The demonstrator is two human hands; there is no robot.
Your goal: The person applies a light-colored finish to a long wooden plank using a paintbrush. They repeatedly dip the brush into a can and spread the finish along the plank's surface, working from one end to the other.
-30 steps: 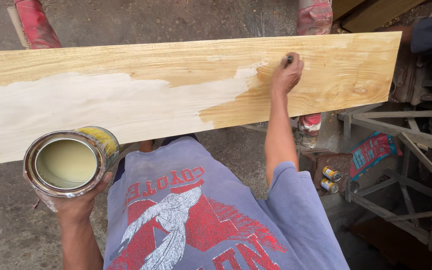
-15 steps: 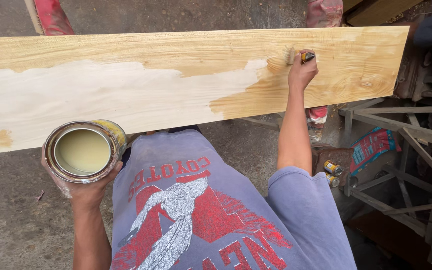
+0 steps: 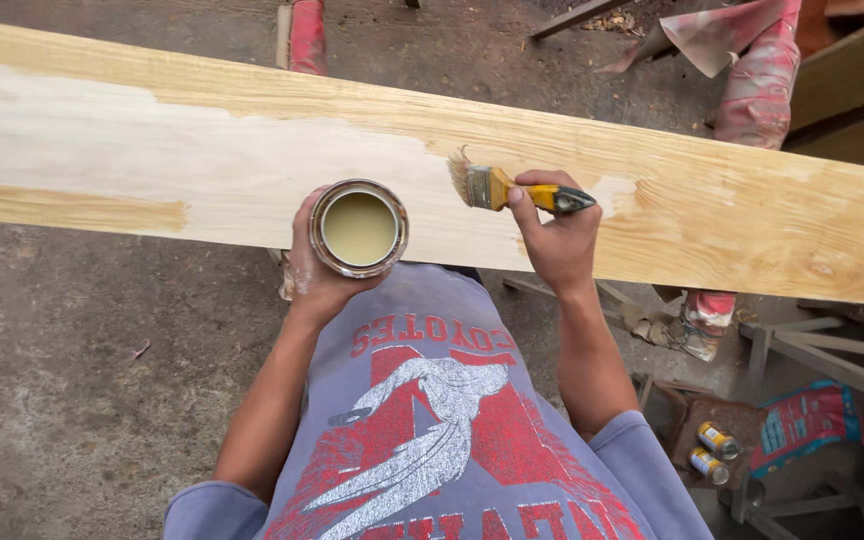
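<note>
The paintbrush (image 3: 497, 187) lies level over the middle of the long wooden plank (image 3: 712, 200), its pale bristles fanned toward nine o'clock and its yellow and black handle running toward three o'clock. The right hand (image 3: 555, 233) is clamped round that handle, thumb on the near side, knuckles turned down toward six o'clock. Whether the bristles touch the wood cannot be told.

Just beside the brush, at its nine o'clock, is an open round tin (image 3: 359, 228) of pale cream paint, held level over the near edge of the plank. The left hand (image 3: 310, 275) is closed around its wall from the six o'clock side, fingers wrapped up its left flank. The two hands are apart, the tin and the brush head between them.

The plank crosses the view from nine o'clock to three o'clock, slightly slanted. Its left half carries a whitish coat; the right half shows bare yellow grain with a small pale patch next to the brush handle.

Below the hands is the person's grey printed shirt (image 3: 422, 440). Grey concrete floor (image 3: 62, 400) spreads at seven o'clock. At four o'clock two small yellow cans (image 3: 712, 452) lie by a red bag (image 3: 807, 425). At one o'clock stands a paint-stained red support (image 3: 767, 85).
</note>
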